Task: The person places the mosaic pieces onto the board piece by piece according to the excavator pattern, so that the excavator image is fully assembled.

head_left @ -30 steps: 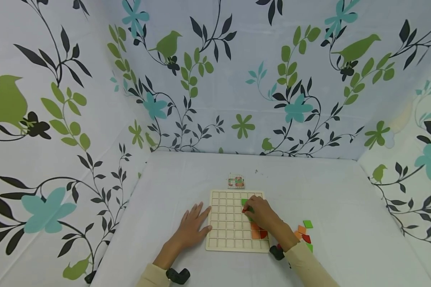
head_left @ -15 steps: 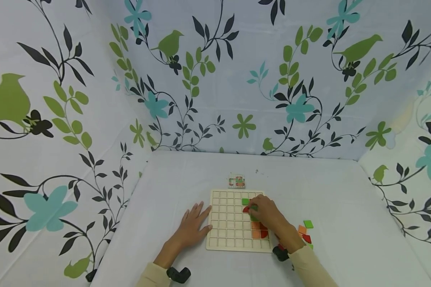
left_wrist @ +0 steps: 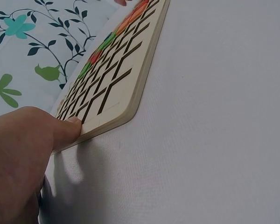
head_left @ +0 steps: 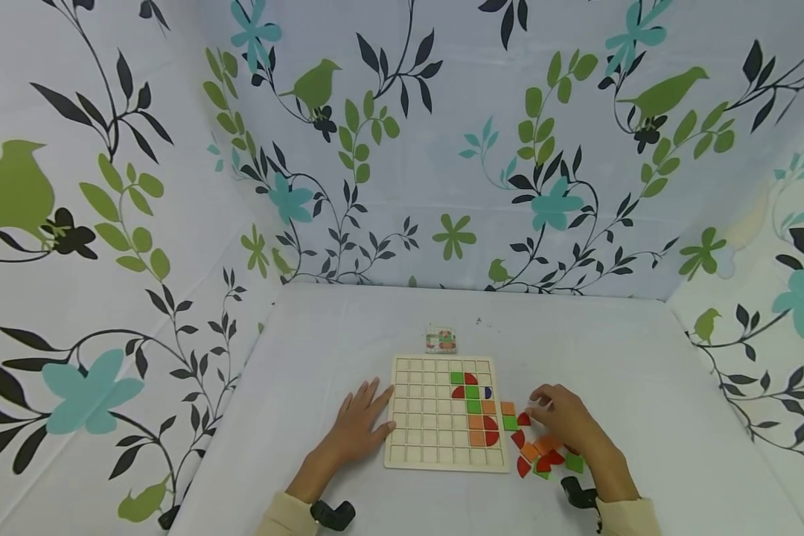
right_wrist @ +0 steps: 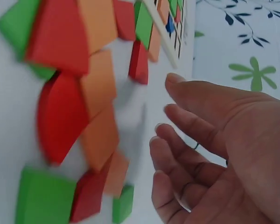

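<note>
Low centre of the head view, the board (head_left: pixel 415 423), with green, red and orange pieces (head_left: pixel 473 406) and a small blue piece (head_left: pixel 487 392) in its right part. At its left edge, the left hand (head_left: pixel 358 423), fingers straight and spread, gripping nothing; in the left wrist view, just the thumb (left_wrist: pixel 67 131) plain on the edge, board cut off above. Lower right, the right hand (head_left: pixel 566 418), fingers loosely bent, empty, beside loose pieces (head_left: pixel 530 452), some hidden behind it; in the right wrist view, blurred and cropped. Above the board, a card (head_left: pixel 441 339), seemingly red and green, too small to read.
</note>
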A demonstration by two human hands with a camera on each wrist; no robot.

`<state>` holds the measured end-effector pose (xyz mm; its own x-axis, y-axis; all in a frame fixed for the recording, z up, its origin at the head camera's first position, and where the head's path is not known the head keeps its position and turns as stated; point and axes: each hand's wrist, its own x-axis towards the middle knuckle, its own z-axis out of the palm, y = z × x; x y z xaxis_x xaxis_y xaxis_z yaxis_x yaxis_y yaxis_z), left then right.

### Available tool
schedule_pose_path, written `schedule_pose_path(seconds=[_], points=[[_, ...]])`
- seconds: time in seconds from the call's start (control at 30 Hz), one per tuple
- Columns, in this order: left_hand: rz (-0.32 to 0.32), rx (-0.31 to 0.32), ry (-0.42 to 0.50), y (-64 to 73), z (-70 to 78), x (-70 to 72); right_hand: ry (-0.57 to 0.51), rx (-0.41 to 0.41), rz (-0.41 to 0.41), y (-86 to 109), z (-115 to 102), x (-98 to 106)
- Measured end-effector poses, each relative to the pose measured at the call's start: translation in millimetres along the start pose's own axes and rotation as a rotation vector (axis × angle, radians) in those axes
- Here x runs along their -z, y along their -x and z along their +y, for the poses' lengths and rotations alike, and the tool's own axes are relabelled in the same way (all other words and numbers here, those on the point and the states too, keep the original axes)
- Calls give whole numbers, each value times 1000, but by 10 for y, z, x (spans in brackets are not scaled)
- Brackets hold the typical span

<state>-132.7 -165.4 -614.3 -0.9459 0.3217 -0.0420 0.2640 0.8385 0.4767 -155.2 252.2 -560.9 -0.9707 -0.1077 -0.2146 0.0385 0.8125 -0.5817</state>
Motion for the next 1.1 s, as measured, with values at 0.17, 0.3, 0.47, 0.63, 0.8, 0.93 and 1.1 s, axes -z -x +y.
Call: schedule_pose_path(seconds=[0.17, 0.3, 0.47, 0.63, 0.8, 0.93, 1.1], points=[[6, -3, 10, 11, 8, 15, 27, -59, -27, 202, 169, 72], [1, 5, 3, 11, 15, 28, 58, -26, -2, 290, 273, 75], [-5, 9, 12, 14, 13, 28, 69, -2, 52, 272, 333, 32], [-9, 5, 18, 19, 21, 34, 38, -8, 74, 204, 351, -29], [-2, -14, 34, 16, 37, 35, 78, -31, 74, 215, 333, 37], [3, -5, 19, 27, 38, 31, 110, -48, 33, 280, 328, 136], [16, 0, 30, 43, 42, 45, 121, -61, 0, 304, 366, 155]])
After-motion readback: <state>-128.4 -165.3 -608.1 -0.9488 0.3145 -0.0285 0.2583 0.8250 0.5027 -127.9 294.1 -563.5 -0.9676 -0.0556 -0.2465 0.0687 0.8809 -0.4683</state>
